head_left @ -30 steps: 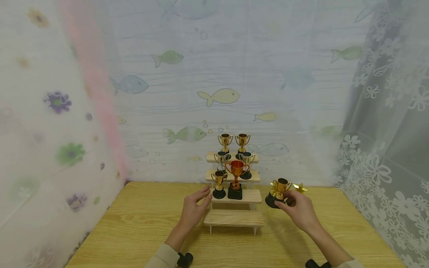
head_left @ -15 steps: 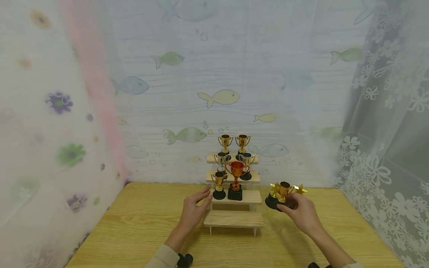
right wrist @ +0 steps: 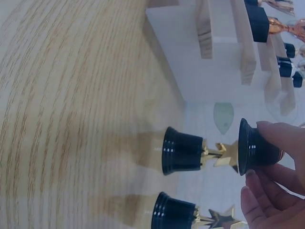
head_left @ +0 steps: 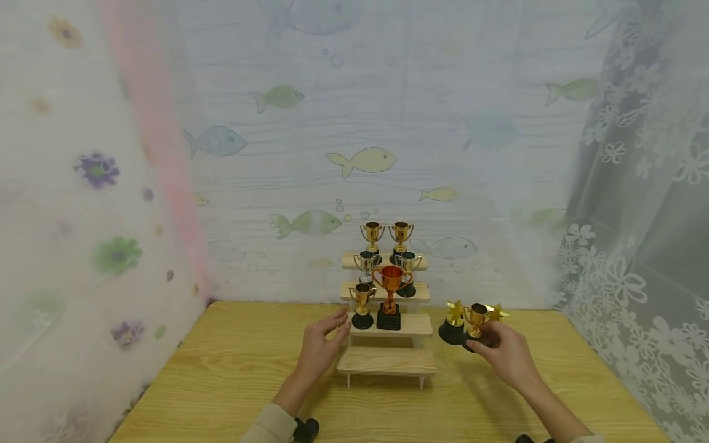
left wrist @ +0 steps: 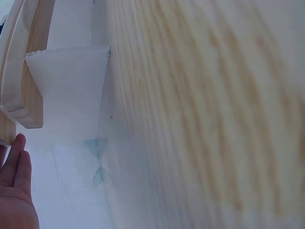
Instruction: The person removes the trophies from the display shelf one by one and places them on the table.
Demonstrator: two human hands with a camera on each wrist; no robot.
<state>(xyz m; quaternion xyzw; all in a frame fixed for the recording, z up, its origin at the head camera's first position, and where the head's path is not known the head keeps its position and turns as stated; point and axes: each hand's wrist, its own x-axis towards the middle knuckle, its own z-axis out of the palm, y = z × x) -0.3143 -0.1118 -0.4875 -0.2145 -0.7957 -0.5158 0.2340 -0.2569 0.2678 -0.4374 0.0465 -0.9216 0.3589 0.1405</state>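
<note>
My right hand (head_left: pixel 503 354) pinches a small gold trophy cup (head_left: pixel 475 319) by its black base (right wrist: pixel 259 148), upright and apart from the table. Close to it stand two gold star trophies (head_left: pixel 454 330) (right wrist: pixel 174 212) on black bases; the cup partly hides them in the head view. My left hand (head_left: pixel 321 344), fingers nearly straight, is at the left end of a stepped wooden display stand (head_left: pixel 386 361). Its fingertips (left wrist: pixel 20 140) reach the edge of a board; whether they press it I cannot tell. On the third-highest step stand a gold cup (head_left: pixel 362 301) and a bigger orange-bronze cup (head_left: pixel 390 295).
Two silver cups (head_left: pixel 366 263) (head_left: pixel 408 264) stand on the second step, partly behind the front ones. Two gold cups (head_left: pixel 372 237) (head_left: pixel 400 237) occupy the top step. The wood-grain table (head_left: pixel 249 344) ends at a fish-patterned curtain (head_left: pixel 310 184); patterned curtains flank both sides.
My right hand has shifted right and slightly down with the gold trophy cup, uncovering more of the left star trophy. The left hand keeps its place at the stand.
</note>
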